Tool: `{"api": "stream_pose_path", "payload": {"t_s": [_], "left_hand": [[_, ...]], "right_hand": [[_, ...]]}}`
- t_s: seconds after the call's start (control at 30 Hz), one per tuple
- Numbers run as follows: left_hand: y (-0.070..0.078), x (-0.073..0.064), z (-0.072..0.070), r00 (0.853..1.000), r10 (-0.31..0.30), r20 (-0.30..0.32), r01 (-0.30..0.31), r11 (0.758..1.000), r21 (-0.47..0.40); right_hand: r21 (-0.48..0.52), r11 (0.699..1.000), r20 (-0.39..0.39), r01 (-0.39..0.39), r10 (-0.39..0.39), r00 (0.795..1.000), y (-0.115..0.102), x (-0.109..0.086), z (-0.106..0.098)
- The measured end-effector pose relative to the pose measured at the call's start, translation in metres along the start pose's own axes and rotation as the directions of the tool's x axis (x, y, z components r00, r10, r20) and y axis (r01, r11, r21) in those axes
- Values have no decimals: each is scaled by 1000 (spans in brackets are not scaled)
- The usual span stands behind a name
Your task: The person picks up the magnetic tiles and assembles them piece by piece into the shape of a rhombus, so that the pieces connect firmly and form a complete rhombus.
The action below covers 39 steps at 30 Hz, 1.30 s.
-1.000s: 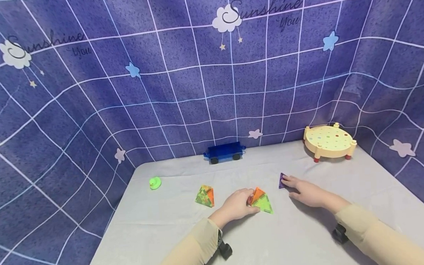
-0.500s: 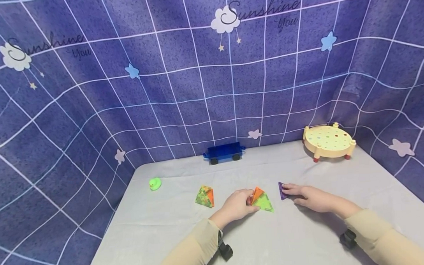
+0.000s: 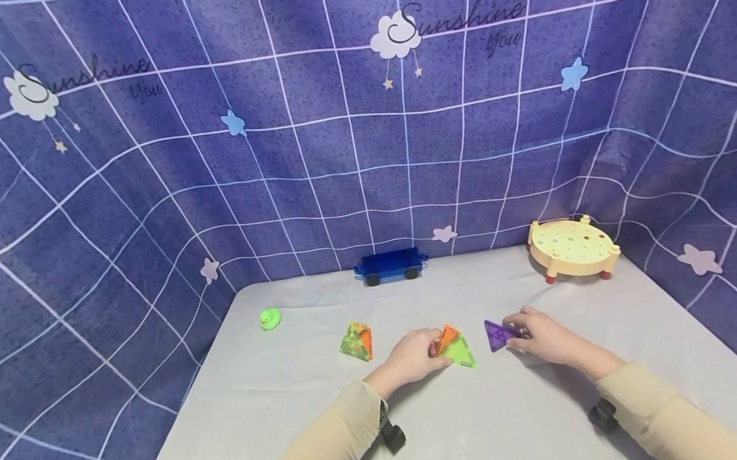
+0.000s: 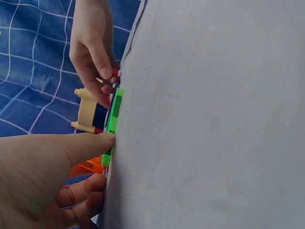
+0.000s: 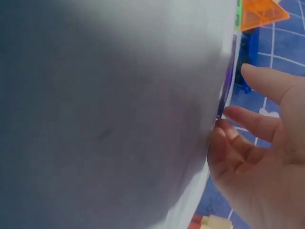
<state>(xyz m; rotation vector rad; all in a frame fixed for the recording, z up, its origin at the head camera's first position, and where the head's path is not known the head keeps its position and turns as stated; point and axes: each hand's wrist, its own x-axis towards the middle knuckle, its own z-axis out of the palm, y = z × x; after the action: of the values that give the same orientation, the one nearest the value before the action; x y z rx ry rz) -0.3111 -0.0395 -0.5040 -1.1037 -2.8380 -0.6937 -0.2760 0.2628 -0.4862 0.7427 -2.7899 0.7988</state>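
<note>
My left hand (image 3: 413,355) holds a pair of joined triangular magnetic tiles, one orange (image 3: 448,337) and one green (image 3: 459,352). In the left wrist view the thumb presses on the green tile (image 4: 114,112), and the other fingers curl beside the orange one (image 4: 90,165). A purple triangular magnetic tile (image 3: 499,334) lies flat on the table just to the right of that pair. At its right corner is my right hand (image 3: 546,339). From the right wrist, the fingertips touch the end of the purple tile (image 5: 228,76), while the thumb stands apart.
A small orange, green and yellow tile pyramid (image 3: 357,341) stands left of my left hand. Farther back are a green toy duck (image 3: 270,319), a blue wheeled toy wagon (image 3: 391,264) and a cream pegged toy stand (image 3: 573,248). Patterned blue cloth (image 3: 317,157) borders the grey tabletop (image 3: 277,409).
The purple tile has come nearer the front of the table. My right fingers have shifted from over it to its right corner, uncovering more of it. My left hand stays put.
</note>
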Motion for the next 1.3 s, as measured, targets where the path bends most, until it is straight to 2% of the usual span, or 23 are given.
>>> {"api": "stream_pose_path", "payload": {"t_s": [0.3, 0.6, 0.93, 1.3], "left_hand": [[1, -1, 2, 1000, 2, 10, -2, 1000, -2], [2, 0, 3, 1000, -26, 12, 26, 1000, -7], [4, 1, 2, 1000, -17, -13, 17, 1000, -9], [3, 1, 4, 999, -30, -18, 30, 1000, -2]], "right_hand": [[-75, 994, 0, -82, 83, 997, -3, 9, 16], [-82, 985, 38, -154, 157, 987, -17, 20, 16], [16, 992, 42, -123, 122, 992, -26, 32, 17], [44, 999, 13, -25, 24, 1000, -32, 36, 16]]}}
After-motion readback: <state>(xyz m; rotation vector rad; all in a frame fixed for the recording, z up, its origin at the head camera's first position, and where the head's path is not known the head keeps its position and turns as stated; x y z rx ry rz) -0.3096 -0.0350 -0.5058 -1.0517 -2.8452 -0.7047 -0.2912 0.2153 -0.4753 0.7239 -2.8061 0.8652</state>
